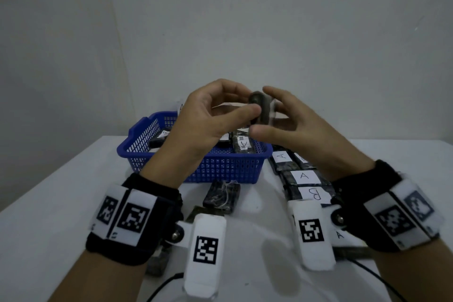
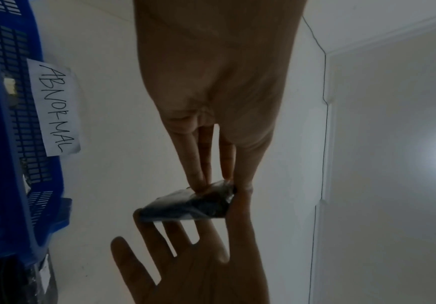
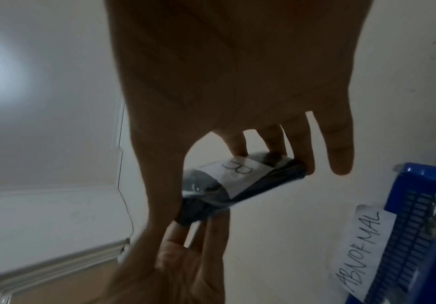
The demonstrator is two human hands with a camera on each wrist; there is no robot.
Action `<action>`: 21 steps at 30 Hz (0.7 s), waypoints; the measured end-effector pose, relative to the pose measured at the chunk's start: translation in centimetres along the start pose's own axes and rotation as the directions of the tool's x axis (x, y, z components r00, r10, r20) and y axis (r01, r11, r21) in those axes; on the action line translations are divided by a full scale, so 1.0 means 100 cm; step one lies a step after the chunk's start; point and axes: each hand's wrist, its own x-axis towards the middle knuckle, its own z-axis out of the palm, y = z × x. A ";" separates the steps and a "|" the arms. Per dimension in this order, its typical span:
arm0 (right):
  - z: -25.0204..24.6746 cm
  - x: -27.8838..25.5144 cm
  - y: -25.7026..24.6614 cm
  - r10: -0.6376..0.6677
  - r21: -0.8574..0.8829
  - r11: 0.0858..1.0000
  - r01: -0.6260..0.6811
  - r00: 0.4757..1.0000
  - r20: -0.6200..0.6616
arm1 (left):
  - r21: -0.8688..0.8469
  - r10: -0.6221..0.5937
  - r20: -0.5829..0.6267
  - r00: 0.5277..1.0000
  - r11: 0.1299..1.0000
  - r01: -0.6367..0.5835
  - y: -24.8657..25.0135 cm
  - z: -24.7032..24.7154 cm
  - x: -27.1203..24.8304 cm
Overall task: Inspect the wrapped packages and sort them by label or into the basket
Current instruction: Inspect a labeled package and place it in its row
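Note:
Both hands hold one small dark package (image 1: pixel 259 103) in clear wrap, raised above the blue basket (image 1: pixel 220 167). My left hand (image 1: pixel 248 102) pinches one end between thumb and fingers; the left wrist view shows that pinch on the package (image 2: pixel 185 207). My right hand (image 1: pixel 264 115) grips the package (image 3: pixel 206 195) between thumb and fingertips. A white label marked B (image 3: pixel 239 170) faces the right wrist camera. Several wrapped packages lie inside the basket. A paper tag reading ABNORMAL (image 2: pixel 55 107) hangs on the basket's far wall.
On the white table (image 1: pixel 61 191), right of the basket, lies a row of packages labelled A (image 1: pixel 304 176) and B (image 1: pixel 315 193). An unlabelled package with loose string (image 1: pixel 221 196) lies in front of the basket. Another dark package (image 1: pixel 159 260) lies under my left wrist. A wall stands close behind.

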 end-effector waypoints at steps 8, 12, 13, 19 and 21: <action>0.007 -0.007 -0.007 -0.257 -0.130 0.960 0.246 0.964 -0.073 | 0.061 -0.250 0.128 0.960 0.968 0.244 0.005 -0.004 0.000; 0.006 -0.004 -0.005 -0.236 -0.164 0.957 0.237 0.971 0.027 | 0.002 -0.277 0.177 0.944 0.960 0.282 0.001 -0.008 -0.001; 0.004 -0.004 -0.005 -0.218 -0.122 0.967 0.221 0.975 0.043 | -0.003 -0.275 0.167 0.947 0.960 0.279 0.001 -0.010 0.000; 0.007 -0.001 -0.011 -0.065 0.078 0.994 0.077 0.986 -0.153 | 0.088 -0.204 0.143 0.968 0.977 0.193 -0.003 -0.015 0.001; 0.009 0.001 -0.012 -0.116 0.079 0.988 0.131 0.978 -0.172 | 0.168 -0.193 0.162 0.968 0.972 0.166 -0.004 -0.014 0.001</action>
